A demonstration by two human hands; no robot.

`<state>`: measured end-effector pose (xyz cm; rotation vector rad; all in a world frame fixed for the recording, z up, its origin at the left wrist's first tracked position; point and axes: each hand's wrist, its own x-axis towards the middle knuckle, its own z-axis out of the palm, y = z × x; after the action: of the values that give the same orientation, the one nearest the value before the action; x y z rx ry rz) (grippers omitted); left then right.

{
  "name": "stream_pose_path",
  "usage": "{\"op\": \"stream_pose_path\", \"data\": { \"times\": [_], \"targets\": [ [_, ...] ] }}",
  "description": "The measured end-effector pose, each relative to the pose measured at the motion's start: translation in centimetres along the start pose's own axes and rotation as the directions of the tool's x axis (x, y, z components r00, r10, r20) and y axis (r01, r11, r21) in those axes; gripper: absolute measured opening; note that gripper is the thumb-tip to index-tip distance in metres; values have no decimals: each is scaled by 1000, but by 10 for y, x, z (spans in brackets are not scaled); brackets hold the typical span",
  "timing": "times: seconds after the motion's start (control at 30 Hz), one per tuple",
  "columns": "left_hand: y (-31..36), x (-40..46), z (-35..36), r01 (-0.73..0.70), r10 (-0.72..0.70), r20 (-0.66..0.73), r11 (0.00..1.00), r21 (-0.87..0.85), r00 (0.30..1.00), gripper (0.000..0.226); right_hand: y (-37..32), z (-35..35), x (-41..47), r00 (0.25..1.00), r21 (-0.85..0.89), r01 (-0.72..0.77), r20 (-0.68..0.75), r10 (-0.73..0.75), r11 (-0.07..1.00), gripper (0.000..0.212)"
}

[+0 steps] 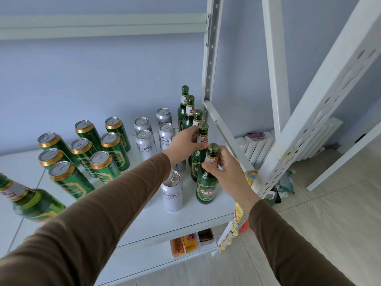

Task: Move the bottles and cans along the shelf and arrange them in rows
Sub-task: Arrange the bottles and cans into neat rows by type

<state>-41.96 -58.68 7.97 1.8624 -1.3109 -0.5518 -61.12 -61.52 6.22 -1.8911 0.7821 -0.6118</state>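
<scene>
Gripping the neck of the nearest green bottle (207,178) at centre right of the frame, the right hand (224,170) curls round it; just above, the left hand (185,142) pinches the neck of the next bottle (199,155). Three more bottles (188,114) line up behind. Silver cans (172,190) stand to their left, green cans (82,149) farther left on the white shelf (185,221).

A single head-worn wide-angle view looks forward and down from close above the white shelf (206,207), toward the blue wall (103,79), both sleeved arms reaching in from the bottom edge.
</scene>
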Motion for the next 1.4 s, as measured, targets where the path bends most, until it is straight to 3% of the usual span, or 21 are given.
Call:
{"op": "stream_pose_path", "data": {
  "times": [0.47,0.67,0.8,1.03,1.2,1.4],
  "targets": [
    [-6,-10,-33,53,-53,-12,998,16,999,59,-29,-14,6,991,-33,121,-54,-122,992,69],
    [-5,-1,-75,7,-8,-47,1000,-15,999,73,-68,-18,32,981,-40,175,-81,-178,984,57],
    [-14,21,-103,-43,35,-95,996,-76,995,60,-97,-12,67,972,-108,176,-137,-190,979,51],
    [-30,84,-116,-23,7,-150,994,-105,989,55,-120,0,148,996,-289,11,-86,-38,957,61],
    [-48,132,-107,35,-42,-124,998,-57,991,70,-116,0,200,991,-341,-114,24,130,933,73],
    [-68,184,-101,69,-66,-44,996,55,997,81,-111,6,250,963,-499,-139,131,233,855,70]
  ]
}}
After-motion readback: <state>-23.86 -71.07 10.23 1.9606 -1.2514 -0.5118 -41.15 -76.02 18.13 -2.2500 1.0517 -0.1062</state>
